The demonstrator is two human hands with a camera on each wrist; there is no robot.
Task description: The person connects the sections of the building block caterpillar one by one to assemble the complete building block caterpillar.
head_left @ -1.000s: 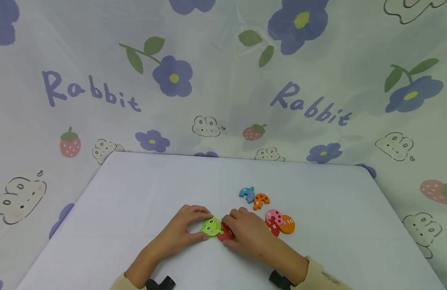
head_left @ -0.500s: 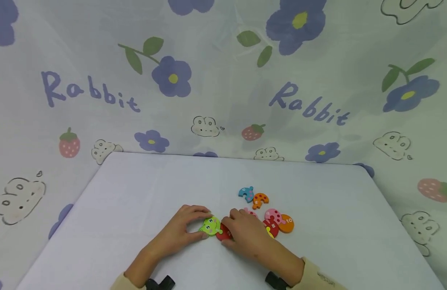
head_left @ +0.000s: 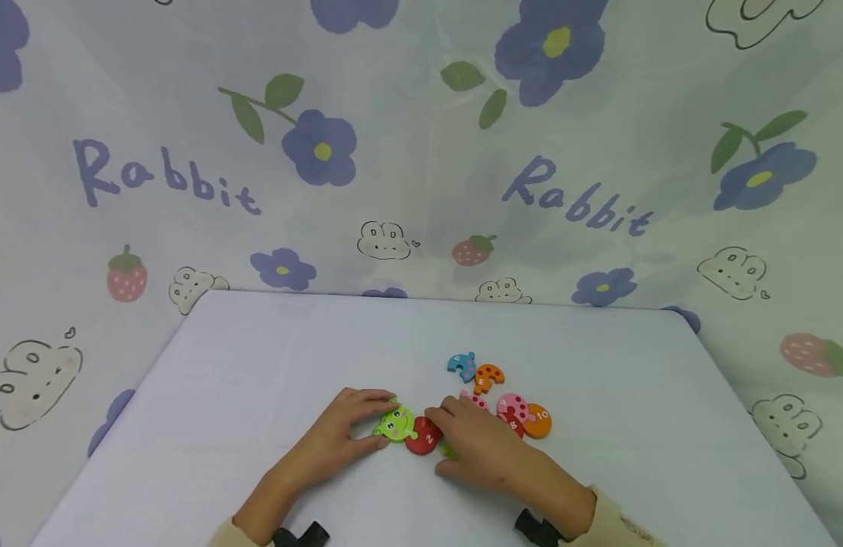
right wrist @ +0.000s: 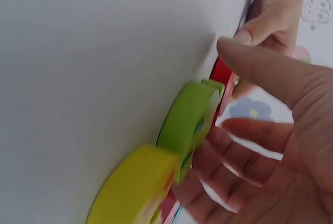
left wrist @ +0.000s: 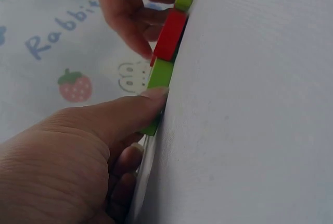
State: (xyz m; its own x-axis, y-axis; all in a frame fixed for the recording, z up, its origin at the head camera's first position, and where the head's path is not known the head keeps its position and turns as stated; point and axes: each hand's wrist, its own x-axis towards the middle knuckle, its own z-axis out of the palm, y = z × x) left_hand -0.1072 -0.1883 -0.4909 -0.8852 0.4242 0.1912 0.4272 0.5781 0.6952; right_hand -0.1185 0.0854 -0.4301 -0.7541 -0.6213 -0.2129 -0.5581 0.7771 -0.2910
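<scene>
A green smiling caterpillar-head puzzle piece lies on the white table, pinched between the thumb and fingers of my left hand. Joined to its right is a red round piece marked 2. My right hand hovers just right of the red piece, over another green piece that it mostly hides. In the right wrist view, its thumb and fingers are spread apart, with that green piece and a yellow piece below them. The left wrist view shows my left thumb on the green head's edge.
Behind my right hand lie a blue piece and an orange spotted piece. To its right are a pink spotted piece, a red piece and an orange piece marked 10. A patterned curtain hangs behind the table.
My right hand has let go of the red piece marked 2 and moved slightly right, uncovering it. My left hand keeps its pinch on the green head. The head view has shifted slightly.
</scene>
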